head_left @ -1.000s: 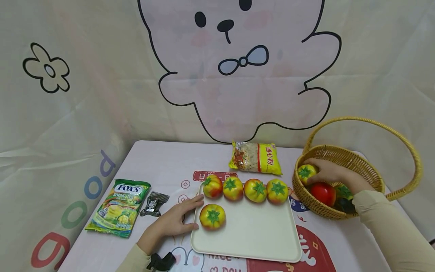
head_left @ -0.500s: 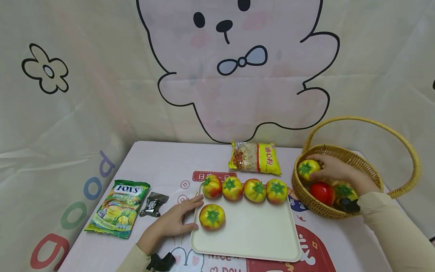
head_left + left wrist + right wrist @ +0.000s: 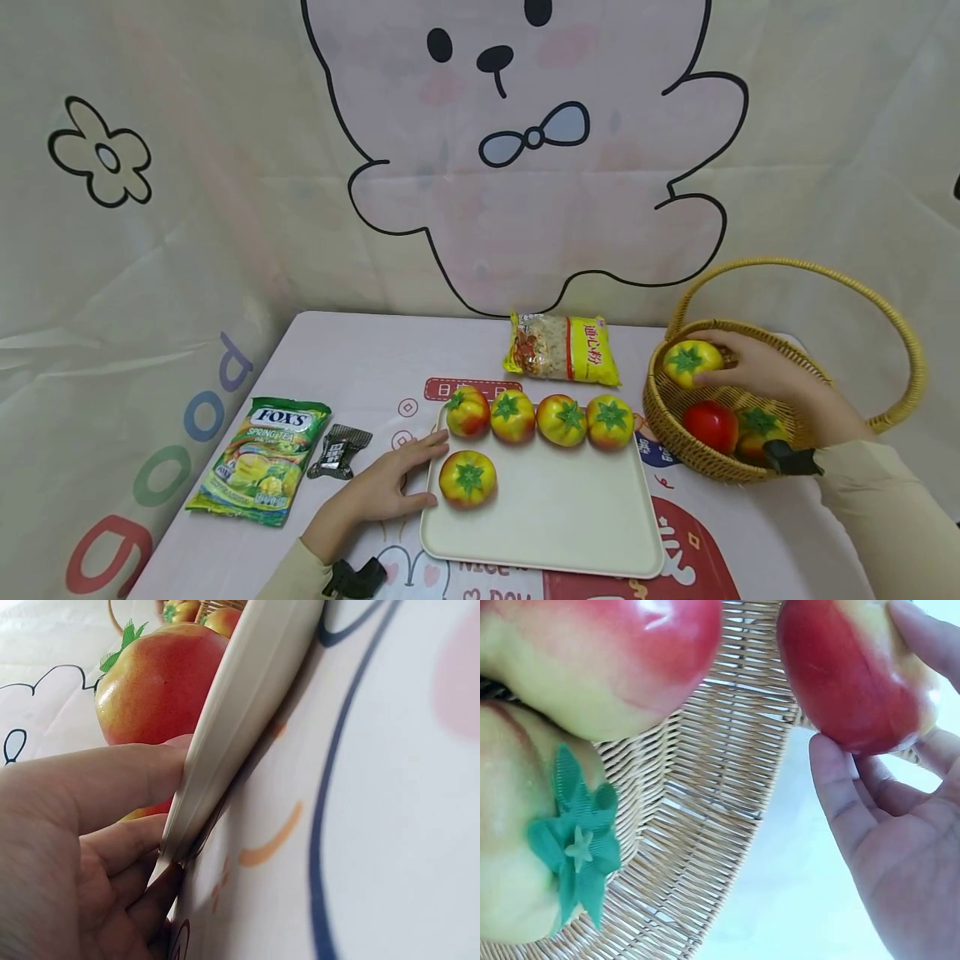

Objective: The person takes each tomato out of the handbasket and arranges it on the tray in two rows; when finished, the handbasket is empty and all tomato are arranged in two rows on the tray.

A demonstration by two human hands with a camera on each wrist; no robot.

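In the head view my right hand (image 3: pixel 757 367) grips a yellow-red tomato (image 3: pixel 692 364) with a green star-shaped calyx, at the left inner side of the wicker basket (image 3: pixel 675 437). The right wrist view shows this tomato (image 3: pixel 855 675) between thumb and fingertips, over the rim. Below it in the basket lie a red fruit (image 3: pixel 711 427) and another yellow-red tomato (image 3: pixel 759 429). My left hand (image 3: pixel 386 483) touches the left rim of the cream tray (image 3: pixel 570 517), fingers extended. On the tray several tomatoes (image 3: pixel 513 417) form a back row, and one tomato (image 3: pixel 468 479) sits near my left hand.
A green candy bag (image 3: pixel 262 458) and a small black packet (image 3: pixel 339 450) lie left of the tray. Behind it lies a yellow pasta bag (image 3: pixel 564 348). The basket's tall handle (image 3: pixel 892 308) arches above its right side. A printed cloth backdrop (image 3: pixel 300 217) stands behind the table.
My right hand has moved slightly back and right, lifting the tomato higher toward the basket's rim. More of the tomato beneath has come into sight. My left hand and the tray have stayed put.
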